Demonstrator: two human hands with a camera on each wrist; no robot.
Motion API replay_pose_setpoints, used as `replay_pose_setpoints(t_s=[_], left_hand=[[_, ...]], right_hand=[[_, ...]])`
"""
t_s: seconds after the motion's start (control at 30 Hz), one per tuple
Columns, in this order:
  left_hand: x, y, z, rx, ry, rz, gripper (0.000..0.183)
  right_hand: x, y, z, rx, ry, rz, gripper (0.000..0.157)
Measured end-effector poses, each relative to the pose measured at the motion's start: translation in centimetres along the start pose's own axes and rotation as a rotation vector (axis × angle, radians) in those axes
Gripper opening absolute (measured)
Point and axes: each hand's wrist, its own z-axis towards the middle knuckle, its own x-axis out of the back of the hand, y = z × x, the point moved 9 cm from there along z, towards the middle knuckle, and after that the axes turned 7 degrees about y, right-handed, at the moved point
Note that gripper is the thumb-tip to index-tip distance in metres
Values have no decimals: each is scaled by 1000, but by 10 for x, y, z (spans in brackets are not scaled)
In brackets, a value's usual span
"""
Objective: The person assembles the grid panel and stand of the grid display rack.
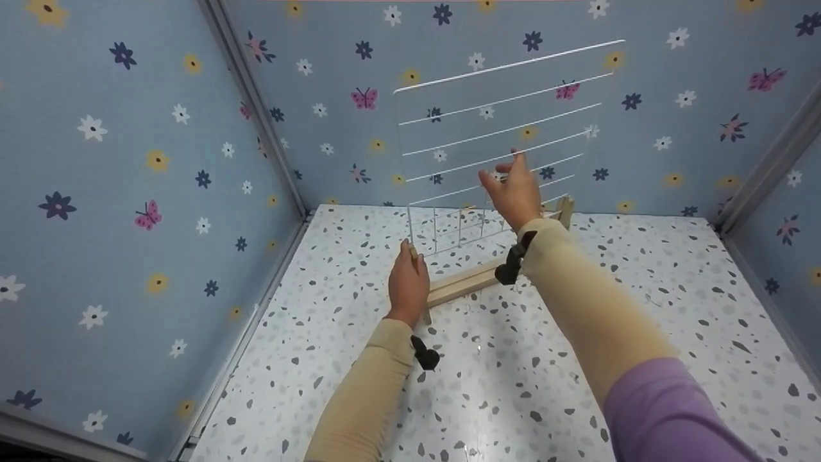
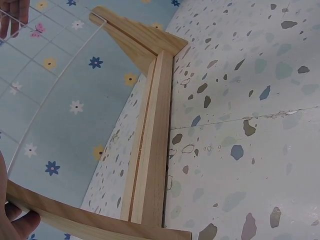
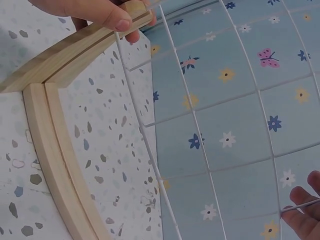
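A white wire grid (image 1: 471, 189) stands tilted up from a pale wooden base (image 1: 465, 282), which has a long grooved bar and a shorter wooden piece at each end. My left hand (image 1: 408, 287) grips the near end piece (image 2: 75, 215) beside the grid's lower corner. In the right wrist view, the left thumb (image 3: 122, 24) presses on that wood close to the wire's edge. My right hand (image 1: 516, 196) is at the middle of the grid, fingers loosely spread and touching a wire. The far end piece (image 2: 135, 35) meets the grid's other corner.
The base stands on a white speckled tabletop (image 1: 359, 372). Blue panels with flowers and butterflies rise behind (image 1: 340, 58) and on the left (image 1: 115, 256), with another on the right. Grey metal strips (image 1: 256, 102) line their joints.
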Motion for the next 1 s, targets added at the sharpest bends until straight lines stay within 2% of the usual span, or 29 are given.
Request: replay_pose_setpoints(t_s=[0.17, 0.47, 0.63, 1.0], left_hand=[[-2, -2, 0, 19, -10, 12, 57], [-2, -4, 0, -16, 9, 14, 56], [-2, -3, 1, -14, 6, 10, 56], [-1, -2, 2, -16, 8, 12, 55]], right_hand=[[-2, 1, -2, 0, -4, 9, 85], [-7, 8, -3, 22, 5, -4, 84], [-12, 14, -6, 31, 5, -1, 77], [-18, 23, -10, 3, 30, 4, 79]])
